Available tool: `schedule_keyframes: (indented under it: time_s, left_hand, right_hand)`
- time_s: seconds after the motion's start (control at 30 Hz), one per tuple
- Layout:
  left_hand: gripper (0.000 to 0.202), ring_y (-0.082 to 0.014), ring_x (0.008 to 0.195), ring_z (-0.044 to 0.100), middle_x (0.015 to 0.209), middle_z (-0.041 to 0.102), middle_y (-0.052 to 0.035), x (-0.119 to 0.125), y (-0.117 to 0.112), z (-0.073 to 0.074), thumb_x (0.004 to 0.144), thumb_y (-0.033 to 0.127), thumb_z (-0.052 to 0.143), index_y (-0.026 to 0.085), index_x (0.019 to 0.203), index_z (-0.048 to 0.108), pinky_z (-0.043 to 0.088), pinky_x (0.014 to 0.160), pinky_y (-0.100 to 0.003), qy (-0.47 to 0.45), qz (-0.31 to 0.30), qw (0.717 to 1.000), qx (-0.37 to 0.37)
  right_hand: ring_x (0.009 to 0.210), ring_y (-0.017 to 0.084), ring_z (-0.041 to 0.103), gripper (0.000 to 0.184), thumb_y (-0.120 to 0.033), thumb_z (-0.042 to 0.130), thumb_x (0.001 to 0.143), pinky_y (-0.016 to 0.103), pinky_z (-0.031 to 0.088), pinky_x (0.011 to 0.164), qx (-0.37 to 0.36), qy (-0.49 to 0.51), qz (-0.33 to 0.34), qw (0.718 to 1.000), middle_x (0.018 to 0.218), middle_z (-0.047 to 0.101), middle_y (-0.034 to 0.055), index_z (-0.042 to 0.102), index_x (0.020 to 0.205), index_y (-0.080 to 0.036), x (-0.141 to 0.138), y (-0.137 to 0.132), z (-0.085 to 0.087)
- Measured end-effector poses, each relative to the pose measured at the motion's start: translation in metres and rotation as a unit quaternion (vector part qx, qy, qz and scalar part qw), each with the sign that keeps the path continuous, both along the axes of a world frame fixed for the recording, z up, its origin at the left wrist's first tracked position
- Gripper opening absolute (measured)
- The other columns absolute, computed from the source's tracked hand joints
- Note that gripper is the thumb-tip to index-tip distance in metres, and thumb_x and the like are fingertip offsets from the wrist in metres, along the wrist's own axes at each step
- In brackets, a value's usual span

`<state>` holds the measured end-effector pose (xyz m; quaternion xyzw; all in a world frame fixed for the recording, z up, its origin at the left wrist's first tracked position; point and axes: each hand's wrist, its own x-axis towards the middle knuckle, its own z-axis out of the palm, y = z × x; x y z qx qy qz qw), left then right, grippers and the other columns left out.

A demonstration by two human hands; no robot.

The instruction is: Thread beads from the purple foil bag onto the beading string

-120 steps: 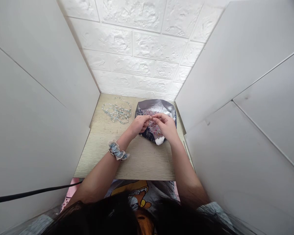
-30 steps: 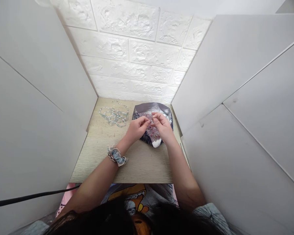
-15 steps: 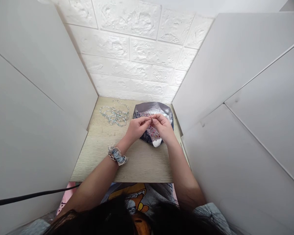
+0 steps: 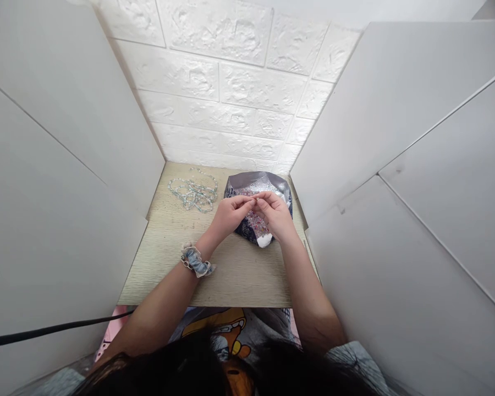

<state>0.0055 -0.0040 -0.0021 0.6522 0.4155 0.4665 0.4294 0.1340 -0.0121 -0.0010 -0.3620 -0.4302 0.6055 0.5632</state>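
Observation:
My left hand (image 4: 231, 213) and my right hand (image 4: 275, 213) meet fingertip to fingertip, both closed in a pinch. Whatever sits between the fingers is too small to make out. Just beneath them lies an opened bag (image 4: 236, 183), dark patterned outside and silvery inside. Small pink and red beads (image 4: 258, 224) fill part of it; my hands hide the rest. To the left, a tangled string of pale blue-green and white beads (image 4: 195, 193) rests on the tabletop. A blue scrunchie (image 4: 198, 262) and a chain bracelet circle my left wrist.
The pale wooden tabletop (image 4: 160, 250) sits between a white left panel (image 4: 78, 137) and a right panel (image 4: 379, 110). White brick-patterned wall (image 4: 231, 82) closes off the back. A black cable (image 4: 58, 331) runs in from the lower left.

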Motion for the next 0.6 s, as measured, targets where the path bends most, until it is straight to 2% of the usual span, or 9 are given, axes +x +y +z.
schedule_keyframes:
  time_s: [0.17,0.6]
  left_hand:
    - [0.027,-0.0154,0.077,0.059,0.084,0.066,-0.0062,-0.0001,0.0011,0.0004,0.074,0.035,0.053,0.012,0.081,0.066,0.045,0.072,-0.026,-0.019,-0.014,1.000,-0.011]
    - [0.027,-0.0151,0.075,0.058,0.081,0.066,-0.0052,0.0000,0.0029,-0.0008,0.072,0.037,0.055,0.013,0.079,0.066,0.045,0.070,-0.026,-0.037,-0.014,0.999,-0.029]
  right_hand:
    - [0.072,0.009,0.058,0.025,-0.032,0.069,0.059,0.027,0.048,0.076,-0.017,0.013,0.002,1.000,0.076,0.060,-0.0017,0.053,0.072,-0.019,-0.0008,-0.0004,0.0014]
    - [0.073,0.010,0.056,0.024,-0.034,0.069,0.060,0.027,0.048,0.075,0.006,-0.011,0.000,1.000,0.076,0.059,-0.0019,0.054,0.073,-0.020,0.0003,0.0006,-0.0022]
